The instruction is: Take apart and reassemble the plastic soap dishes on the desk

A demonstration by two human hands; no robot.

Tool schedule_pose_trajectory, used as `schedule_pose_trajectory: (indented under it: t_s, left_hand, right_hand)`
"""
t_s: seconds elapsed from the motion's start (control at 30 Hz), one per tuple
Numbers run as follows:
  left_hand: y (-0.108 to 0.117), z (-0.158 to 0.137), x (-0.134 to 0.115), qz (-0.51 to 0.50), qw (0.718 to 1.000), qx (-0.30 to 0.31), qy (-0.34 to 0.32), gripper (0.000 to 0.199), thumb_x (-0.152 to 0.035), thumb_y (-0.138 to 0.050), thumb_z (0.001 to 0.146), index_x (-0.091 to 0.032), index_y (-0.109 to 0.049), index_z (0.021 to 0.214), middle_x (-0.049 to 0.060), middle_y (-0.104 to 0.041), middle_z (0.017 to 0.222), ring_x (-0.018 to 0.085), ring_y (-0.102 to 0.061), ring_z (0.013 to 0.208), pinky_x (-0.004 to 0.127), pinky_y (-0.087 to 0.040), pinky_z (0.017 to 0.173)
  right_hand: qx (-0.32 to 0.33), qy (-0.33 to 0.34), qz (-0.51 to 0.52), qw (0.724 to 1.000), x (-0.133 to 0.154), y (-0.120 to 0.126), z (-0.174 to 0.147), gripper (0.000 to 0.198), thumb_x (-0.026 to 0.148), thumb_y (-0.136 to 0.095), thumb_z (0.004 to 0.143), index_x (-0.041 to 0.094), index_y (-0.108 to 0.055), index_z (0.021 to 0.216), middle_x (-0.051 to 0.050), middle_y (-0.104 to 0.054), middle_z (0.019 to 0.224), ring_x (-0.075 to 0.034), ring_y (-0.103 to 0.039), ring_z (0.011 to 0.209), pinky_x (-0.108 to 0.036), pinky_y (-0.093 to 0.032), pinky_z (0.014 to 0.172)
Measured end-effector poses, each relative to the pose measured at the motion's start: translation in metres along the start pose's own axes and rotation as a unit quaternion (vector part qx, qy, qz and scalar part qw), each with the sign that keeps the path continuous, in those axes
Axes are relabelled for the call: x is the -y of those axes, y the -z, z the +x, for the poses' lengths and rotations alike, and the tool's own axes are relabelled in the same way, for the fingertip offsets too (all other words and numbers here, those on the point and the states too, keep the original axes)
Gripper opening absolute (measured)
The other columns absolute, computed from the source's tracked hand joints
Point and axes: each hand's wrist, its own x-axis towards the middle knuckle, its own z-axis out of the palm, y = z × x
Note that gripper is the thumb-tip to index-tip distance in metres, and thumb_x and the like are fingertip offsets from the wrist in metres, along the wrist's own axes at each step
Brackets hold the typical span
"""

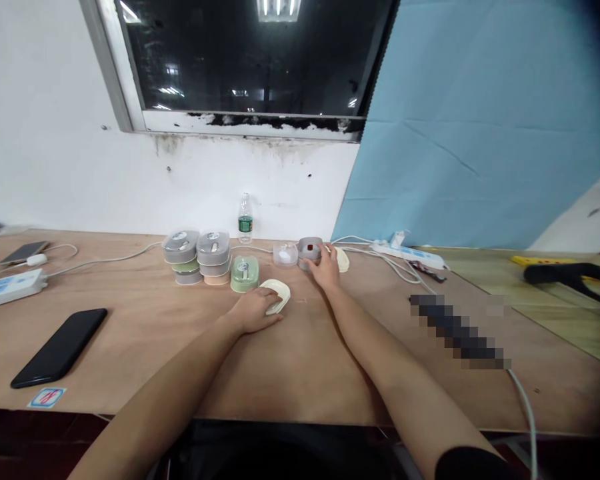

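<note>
My left hand (253, 311) lies low over the table with its fingers and thumb around a cream shallow plastic piece, like a lid or tray (281, 291). Farther back, my right hand (326, 268) grips a grey lunch-box-like container (307, 251) that has a small dark red spot on it. A clear plastic piece (285, 255) sits just left of that container. Behind my right hand's fingers, more cream pieces (343, 261) show in part. Near my left hand stands a green lidded container (245, 274). Two stacks of lidded containers, a left stack (181, 247) and a right stack (213, 249), are beside it.
A plastic bottle (245, 220) stands by the wall. Black phone (60, 348) lies at the left, near a white power strip (11, 289). Another power strip (411, 255) with white cables is at the back right. A blurred dark object (457, 331) lies at the right.
</note>
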Motion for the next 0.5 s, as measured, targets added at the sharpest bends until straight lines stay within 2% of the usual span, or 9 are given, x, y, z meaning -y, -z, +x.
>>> schedule_pose_trajectory:
  t_s: [0.1,0.27,0.5]
  left_hand:
    - [0.0005,-0.0002,-0.0007,0.002,1.0,0.001,0.002,0.043,-0.046,-0.056,0.086,-0.021,-0.06,0.12,0.01,-0.061,0.124,0.027,-0.055,0.115,0.04,-0.044,0.096]
    - [-0.0004,-0.0004,0.0,0.009,1.0,-0.001,0.0,0.044,-0.047,-0.055,0.087,-0.019,-0.059,0.121,0.01,-0.061,0.125,0.027,-0.055,0.115,0.039,-0.044,0.097]
    - [-0.003,-0.0007,0.002,0.007,1.0,-0.005,-0.003,0.045,-0.047,-0.054,0.087,-0.02,-0.058,0.122,0.009,-0.061,0.124,0.027,-0.055,0.115,0.039,-0.044,0.097]
  right_hand:
    - [0.017,-0.038,-0.013,0.999,-0.0035,-0.0022,0.0005,0.074,0.046,-0.069,0.072,0.019,-0.044,0.136,-0.018,-0.032,0.144,-0.035,-0.041,0.128,-0.049,-0.038,0.102]
    - [0.017,-0.044,0.018,0.999,-0.01,-0.0037,0.0023,0.068,0.042,-0.067,0.073,0.017,-0.047,0.133,-0.018,-0.04,0.138,-0.032,-0.039,0.13,-0.047,-0.036,0.105]
    - [0.023,-0.07,0.031,0.997,-0.0076,0.0008,0.0002,0.066,0.04,-0.065,0.074,0.017,-0.046,0.133,-0.018,-0.037,0.14,-0.031,-0.041,0.128,-0.045,-0.038,0.104]
